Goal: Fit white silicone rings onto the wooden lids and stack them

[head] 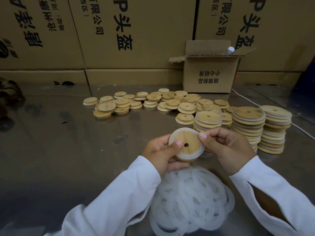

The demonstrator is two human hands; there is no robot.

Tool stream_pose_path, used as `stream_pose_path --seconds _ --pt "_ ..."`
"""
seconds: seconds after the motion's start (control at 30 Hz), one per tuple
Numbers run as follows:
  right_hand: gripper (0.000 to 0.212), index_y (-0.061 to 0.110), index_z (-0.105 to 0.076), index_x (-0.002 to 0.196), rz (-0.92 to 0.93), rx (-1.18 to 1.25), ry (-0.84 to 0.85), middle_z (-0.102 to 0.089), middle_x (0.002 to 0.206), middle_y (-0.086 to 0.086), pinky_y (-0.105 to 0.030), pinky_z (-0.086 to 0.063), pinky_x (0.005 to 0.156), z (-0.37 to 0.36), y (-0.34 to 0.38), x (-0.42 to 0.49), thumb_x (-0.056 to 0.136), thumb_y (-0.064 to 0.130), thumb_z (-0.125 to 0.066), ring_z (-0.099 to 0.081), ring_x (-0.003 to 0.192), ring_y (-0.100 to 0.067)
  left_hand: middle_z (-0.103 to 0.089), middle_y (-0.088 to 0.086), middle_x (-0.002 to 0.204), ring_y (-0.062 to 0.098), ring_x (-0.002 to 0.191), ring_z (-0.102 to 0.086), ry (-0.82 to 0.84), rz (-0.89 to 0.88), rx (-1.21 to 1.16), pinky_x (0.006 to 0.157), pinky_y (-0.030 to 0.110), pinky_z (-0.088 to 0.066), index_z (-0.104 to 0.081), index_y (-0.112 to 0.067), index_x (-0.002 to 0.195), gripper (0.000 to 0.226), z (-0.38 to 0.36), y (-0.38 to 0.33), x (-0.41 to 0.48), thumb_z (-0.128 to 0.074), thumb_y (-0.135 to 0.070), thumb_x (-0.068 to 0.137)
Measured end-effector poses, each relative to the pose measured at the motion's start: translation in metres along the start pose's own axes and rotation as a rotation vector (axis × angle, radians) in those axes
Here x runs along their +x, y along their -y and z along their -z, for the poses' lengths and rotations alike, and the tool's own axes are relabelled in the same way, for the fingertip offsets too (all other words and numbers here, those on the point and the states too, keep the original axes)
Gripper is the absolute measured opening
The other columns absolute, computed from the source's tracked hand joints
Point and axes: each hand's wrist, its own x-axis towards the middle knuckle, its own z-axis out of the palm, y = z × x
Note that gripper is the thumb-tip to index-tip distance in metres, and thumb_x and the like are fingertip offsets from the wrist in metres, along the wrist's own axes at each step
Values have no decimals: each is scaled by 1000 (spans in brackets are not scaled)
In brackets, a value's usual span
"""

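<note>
At the bottom centre, a heap of white silicone rings [190, 198] lies on the table [68, 150]. Just above it, the left hand [160, 152] has its fingers curled round a wooden lid [185, 142], thumb pressed beside the hole. The right hand [226, 143] pinches the ring [196, 155] at the lid's upper right edge. If that pinch slips, the stretched ring could spring off or seat twisted. Further right, the tall finished stacks [248, 123] look easy to topple. Unfitted lids [153, 101] lie beyond.
</note>
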Motion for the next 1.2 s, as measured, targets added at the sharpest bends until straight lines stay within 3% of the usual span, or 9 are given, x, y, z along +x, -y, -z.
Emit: stream_pose_path --seconds 0.3,0.5,0.6,0.7,0.8,0.93,1.03,1.13,1.2 --pt "15 15 -65 65 14 -23 -1 -62 60 -3 -12 -49 55 -2 0 -1 78 7 -64 -55 51 -4 -72 2 82 17 75 -70 -16 -26 10 61 25 -57 -65 -18 93 16 4 -3 3 -52 -11 90" --pt "14 17 -65 65 59 -47 -46 -63 63 -2 -12 -49 56 -3 1 -4 76 8 -67 -56 55 -6 -70 6 84 18 73 -70 -16 -25 -22 59 26 -57 -63 -11 102 17 0 1 1 -52 -11 90" --pt "13 19 -65 67 54 -101 -74 -63 65 -4 -24 -51 64 -5 -1 -6 77 11 -67 -57 61 -12 -69 7 80 18 67 -70 -33 13 -22 56 25 -57 -63 -10 96 12 -3 2 1 -53 -9 90" --pt "5 19 -64 75 61 -138 -86 -64 68 -10 -43 -52 72 -8 -2 -9 78 16 -66 -59 67 -30 -68 13 86 24 74 -69 -79 19 -47 56 25 -57 -62 -8 95 10 -3 2 2 -55 -7 89" --pt "4 19 -63 77 59 -147 -107 -64 74 -16 -48 -52 75 -12 -3 -11 76 18 -66 -60 75 -38 -68 13 88 24 77 -69 -114 -2 -92 58 25 -57 -61 -9 96 11 -2 3 3 -55 -5 88" --pt "13 19 -62 71 63 -189 -107 -64 72 -6 -41 -53 74 -13 -7 -11 80 10 -62 -62 74 -33 -69 9 87 21 77 -70 -106 -8 -113 59 26 -57 -61 -11 94 14 -1 3 2 -59 -1 85" --pt "18 22 -60 70 105 -249 -72 -64 71 2 -28 -51 69 -12 -8 -11 83 9 -60 -62 72 -22 -69 10 88 30 87 -67 -118 -67 50 71 36 -58 -64 -15 90 22 1 7 4 -70 0 76" --pt "17 22 -61 71 196 -365 -36 -63 71 10 -19 -47 67 -11 -5 -14 82 10 -61 -59 71 -8 -69 2 72 22 74 -64 -130 -109 146 77 36 -54 -68 -17 81 19 0 10 4 -72 -17 62" --pt "13 20 -63 74 242 -420 -24 -63 73 10 -19 -46 68 -12 -4 -15 81 10 -61 -57 74 -5 -68 3 68 21 69 -62 -127 -111 155 75 35 -51 -70 -16 77 9 1 10 4 -73 -16 68"
